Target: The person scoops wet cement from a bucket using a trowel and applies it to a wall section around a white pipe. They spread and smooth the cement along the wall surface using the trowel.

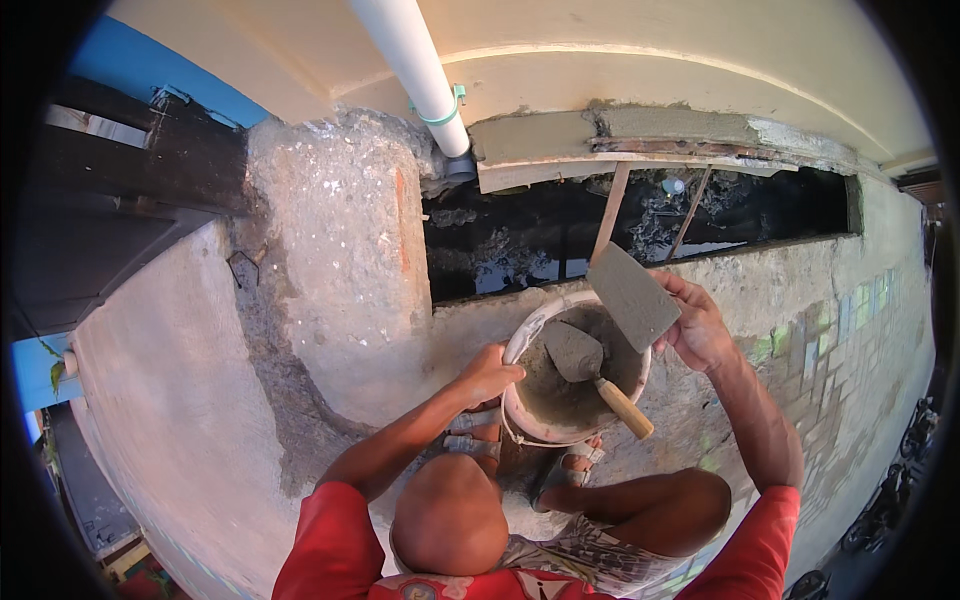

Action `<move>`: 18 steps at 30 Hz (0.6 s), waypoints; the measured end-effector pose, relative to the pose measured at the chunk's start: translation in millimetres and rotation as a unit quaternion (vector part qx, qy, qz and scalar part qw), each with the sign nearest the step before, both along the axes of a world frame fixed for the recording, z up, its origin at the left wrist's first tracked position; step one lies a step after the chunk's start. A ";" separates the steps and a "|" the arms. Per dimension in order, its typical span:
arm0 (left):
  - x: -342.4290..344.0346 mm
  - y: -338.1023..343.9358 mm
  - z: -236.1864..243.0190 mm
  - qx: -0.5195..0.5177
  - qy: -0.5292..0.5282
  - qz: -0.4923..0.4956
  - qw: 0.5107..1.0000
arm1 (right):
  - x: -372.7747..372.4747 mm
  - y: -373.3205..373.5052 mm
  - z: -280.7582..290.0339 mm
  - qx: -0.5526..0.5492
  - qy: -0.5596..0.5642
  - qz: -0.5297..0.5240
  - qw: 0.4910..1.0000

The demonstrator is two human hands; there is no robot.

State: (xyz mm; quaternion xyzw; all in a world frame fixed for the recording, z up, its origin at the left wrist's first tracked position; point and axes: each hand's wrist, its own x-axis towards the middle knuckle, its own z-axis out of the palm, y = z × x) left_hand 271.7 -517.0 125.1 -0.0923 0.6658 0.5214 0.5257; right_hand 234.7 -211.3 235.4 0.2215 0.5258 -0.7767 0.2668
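My left hand (486, 376) grips the left rim of a whitish bucket (514, 402), fingers closed over its edge. Wet grey mortar (540, 385) coats the inside. A pointed trowel (575, 352) rests in the bucket, its blade smeared with mortar and its wooden handle leaning out over the near right rim. Above the bucket's far right side, my right hand (700, 325) is closed on a flat rectangular plastering trowel (634, 296). Its grey face is tilted toward the bucket; the handle is hidden behind the plate.
Beyond the bucket lies an open drain (530, 235) with dark water. Two wooden props (612, 212) brace a board (540, 172) along its far side, below a freshly mortared ledge (680, 124). A white downpipe (412, 60) stands against the beige wall. A rough concrete slab (340, 250) is at left.
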 end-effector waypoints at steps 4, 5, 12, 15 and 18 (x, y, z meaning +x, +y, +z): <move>-1.6 -15.5 -23.4 -0.023 0.375 0.116 0.919 | -41.9 -58.2 -21.2 -0.077 0.018 0.069 0.994; -7.4 -18.1 -25.0 0.036 0.313 0.183 0.931 | -47.8 -72.0 -23.9 -0.092 0.024 0.073 0.993; -48.6 -8.1 -5.8 0.491 0.000 0.423 0.761 | -38.0 -138.7 -25.5 -0.181 0.040 0.001 0.983; -49.0 -8.1 -3.2 0.580 -0.017 0.391 0.714 | -27.9 -140.9 -24.7 -0.149 0.003 -0.017 0.989; -40.9 -5.0 -19.8 0.584 -0.054 0.410 0.699 | -16.1 -132.0 -46.6 -0.179 -0.017 -0.034 0.983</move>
